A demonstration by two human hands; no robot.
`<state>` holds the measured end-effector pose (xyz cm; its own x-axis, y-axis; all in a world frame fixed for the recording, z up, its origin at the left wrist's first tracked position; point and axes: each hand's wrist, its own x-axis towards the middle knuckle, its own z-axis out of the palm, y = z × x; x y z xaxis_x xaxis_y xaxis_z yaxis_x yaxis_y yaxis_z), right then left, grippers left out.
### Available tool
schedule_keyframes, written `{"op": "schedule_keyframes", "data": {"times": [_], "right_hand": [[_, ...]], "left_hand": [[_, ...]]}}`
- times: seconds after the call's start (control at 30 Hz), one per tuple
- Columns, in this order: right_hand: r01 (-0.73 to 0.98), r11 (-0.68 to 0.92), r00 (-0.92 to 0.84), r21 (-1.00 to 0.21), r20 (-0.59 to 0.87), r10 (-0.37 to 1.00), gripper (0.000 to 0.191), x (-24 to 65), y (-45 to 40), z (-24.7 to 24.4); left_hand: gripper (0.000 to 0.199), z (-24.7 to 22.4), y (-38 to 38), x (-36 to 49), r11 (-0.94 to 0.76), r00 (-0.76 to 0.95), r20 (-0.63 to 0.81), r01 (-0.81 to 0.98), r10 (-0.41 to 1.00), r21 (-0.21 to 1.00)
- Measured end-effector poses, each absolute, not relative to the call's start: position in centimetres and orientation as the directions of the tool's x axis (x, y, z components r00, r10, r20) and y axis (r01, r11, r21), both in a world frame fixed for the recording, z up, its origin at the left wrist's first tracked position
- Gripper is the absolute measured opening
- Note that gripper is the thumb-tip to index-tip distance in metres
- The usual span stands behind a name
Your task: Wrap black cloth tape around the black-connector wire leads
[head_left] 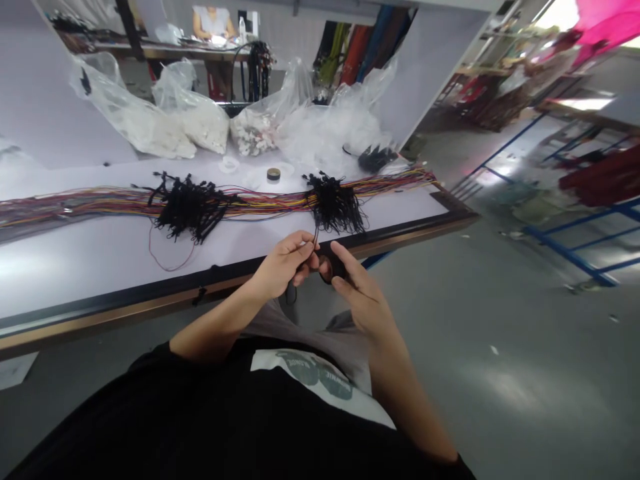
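My left hand is closed on thin black wires just in front of the table edge. A roll of black tape is held between the fingers and thumb of my right hand, close to the left fingertips. The held wires run up to a cluster of black connectors lying on the bundle of coloured wires. Further left on the same bundle lies another black cluster.
Plastic bags of small parts line the table's back, with a small tape roll before them. The table's dark front edge runs below my wires. A person sits beyond. Blue-framed racks stand right.
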<state>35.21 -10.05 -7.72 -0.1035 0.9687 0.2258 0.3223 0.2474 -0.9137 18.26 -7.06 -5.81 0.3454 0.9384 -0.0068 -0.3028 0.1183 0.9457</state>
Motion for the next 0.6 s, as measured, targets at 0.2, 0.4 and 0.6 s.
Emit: {"op": "schedule_keyframes", "data": {"times": [0.2, 0.4, 0.6], "right_hand": [[0.339, 0.255, -0.208, -0.906, 0.193, 0.959, 0.068, 35.0, -10.7, -7.0], [0.518, 0.386, -0.274, -0.764, 0.279, 0.92, 0.073, 34.5, -11.0, -5.8], [0.723, 0.45, -0.308, -0.525, 0.338, 0.889, 0.06, 33.9, -11.3, -5.4]], "left_hand": [[0.025, -5.4, -8.3, 18.0, -0.045, 0.298, 0.082, -0.13, 0.951, 0.991], [0.018, -5.2, -9.0, 17.9, -0.145, 0.288, 0.119, 0.071, 0.95, 0.987], [0.009, -5.0, -9.1, 17.9, -0.133, 0.226, 0.1, 0.134, 0.969, 0.982]]}}
